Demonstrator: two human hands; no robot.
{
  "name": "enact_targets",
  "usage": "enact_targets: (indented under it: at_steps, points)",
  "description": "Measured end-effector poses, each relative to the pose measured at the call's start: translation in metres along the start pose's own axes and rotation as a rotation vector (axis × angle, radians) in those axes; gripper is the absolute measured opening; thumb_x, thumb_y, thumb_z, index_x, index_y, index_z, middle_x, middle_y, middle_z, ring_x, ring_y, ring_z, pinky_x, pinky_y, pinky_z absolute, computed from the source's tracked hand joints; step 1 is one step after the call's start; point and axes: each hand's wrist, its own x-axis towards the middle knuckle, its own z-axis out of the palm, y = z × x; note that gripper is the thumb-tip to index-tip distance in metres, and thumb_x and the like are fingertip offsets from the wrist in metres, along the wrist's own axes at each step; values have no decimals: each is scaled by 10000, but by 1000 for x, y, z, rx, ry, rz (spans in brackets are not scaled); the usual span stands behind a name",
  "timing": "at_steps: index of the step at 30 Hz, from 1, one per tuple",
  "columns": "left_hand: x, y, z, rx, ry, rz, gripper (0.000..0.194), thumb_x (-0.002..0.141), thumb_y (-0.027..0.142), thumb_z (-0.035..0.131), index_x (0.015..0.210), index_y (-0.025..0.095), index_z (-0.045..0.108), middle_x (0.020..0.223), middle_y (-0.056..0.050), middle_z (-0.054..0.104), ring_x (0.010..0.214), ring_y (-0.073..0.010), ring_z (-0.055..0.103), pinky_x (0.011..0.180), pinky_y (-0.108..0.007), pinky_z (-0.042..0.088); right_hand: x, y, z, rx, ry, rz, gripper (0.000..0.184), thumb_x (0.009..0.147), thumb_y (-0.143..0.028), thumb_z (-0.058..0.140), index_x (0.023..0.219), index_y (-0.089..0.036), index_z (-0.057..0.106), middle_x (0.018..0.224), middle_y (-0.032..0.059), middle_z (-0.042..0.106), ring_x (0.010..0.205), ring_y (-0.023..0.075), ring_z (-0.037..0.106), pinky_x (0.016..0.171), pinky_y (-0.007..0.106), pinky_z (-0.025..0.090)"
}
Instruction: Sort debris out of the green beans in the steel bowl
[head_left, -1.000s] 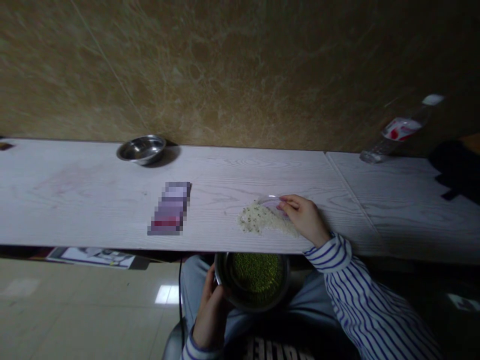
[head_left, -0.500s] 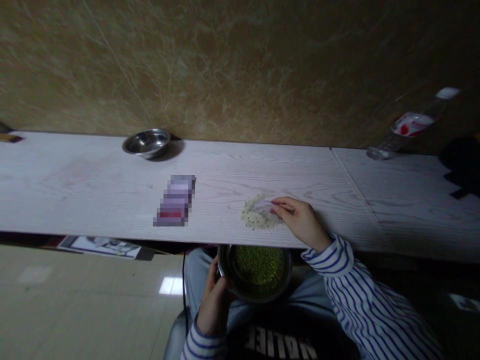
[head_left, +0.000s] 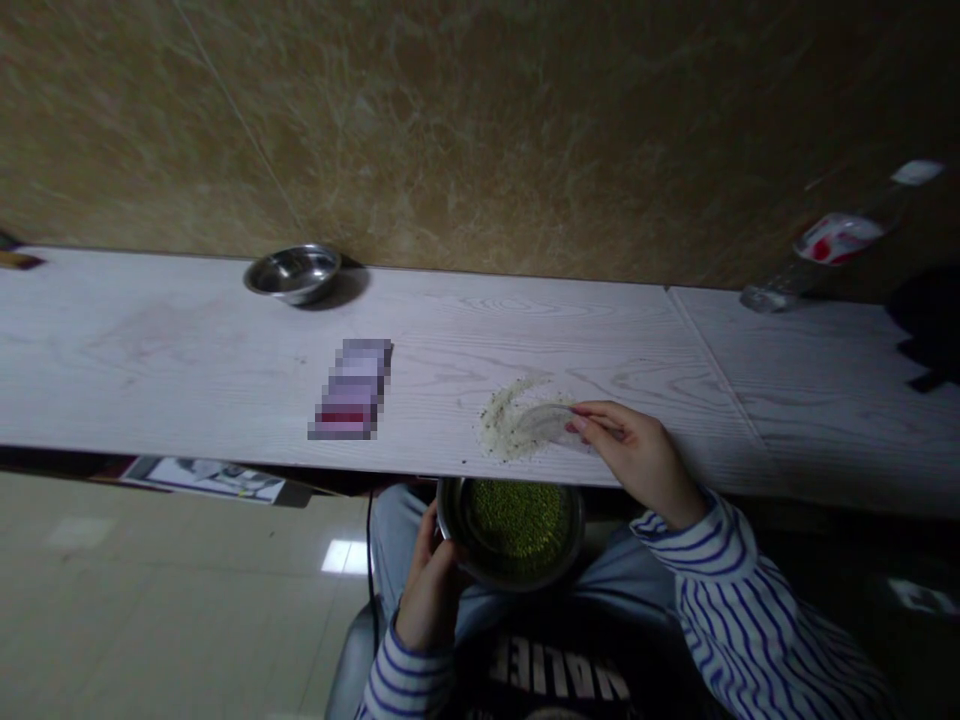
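Note:
My left hand (head_left: 431, 590) is closed on the left rim of a steel bowl (head_left: 576, 545), held over my lap just below the table's front edge. Green mung beans (head_left: 517, 515) cover its bottom. Between the fingers and thumb of my right hand (head_left: 634, 450) is a clear, curved plastic piece (head_left: 547, 420), thin and see-through; its exact kind I cannot make out. It rests low in a spread of white grains (head_left: 499, 430), which look like rice, with dark specks among them, on the whitish wooden table (head_left: 435, 400).
An empty steel bowl (head_left: 294, 275) stands at the back left, near the wall. A blurred-out phone-shaped object (head_left: 352, 390) lies left of the grains. At the right, a clear bottle (head_left: 836, 240) with a red and white label stands by a dark object (head_left: 926, 320).
My right hand has moved a little to the right with the plastic piece, and the grains are spread somewhat differently. My left hand still holds the bowl. The view has shifted slightly.

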Motion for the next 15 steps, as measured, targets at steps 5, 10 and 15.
enact_targets:
  at_steps: [5, 10, 15]
  points:
    - [-2, 0, 0, -2, -6, 20, 634, 612, 175, 692, 1235, 241, 592, 980, -50, 696, 780, -202, 619, 613, -286, 515, -22, 2, -5, -78, 15, -17, 252, 861, -369, 633, 988, -185, 750, 903, 84, 784, 817, 222, 750, 771, 347, 609]
    - [-2, -1, -1, -3, 9, 13, 639, 611, 172, 684, 1240, 234, 586, 997, -58, 702, 829, -227, 634, 653, -313, 530, -40, 4, 6, -150, -4, -70, 236, 892, -366, 609, 999, -217, 757, 924, 73, 786, 831, 217, 750, 778, 344, 609]
    - [-3, 0, 0, 13, 14, 13, 645, 604, 185, 682, 1239, 252, 589, 978, -43, 699, 802, -225, 634, 651, -316, 513, -39, -2, 21, -238, -27, -175, 189, 891, -317, 616, 976, -249, 771, 916, 54, 789, 834, 216, 743, 788, 349, 597]
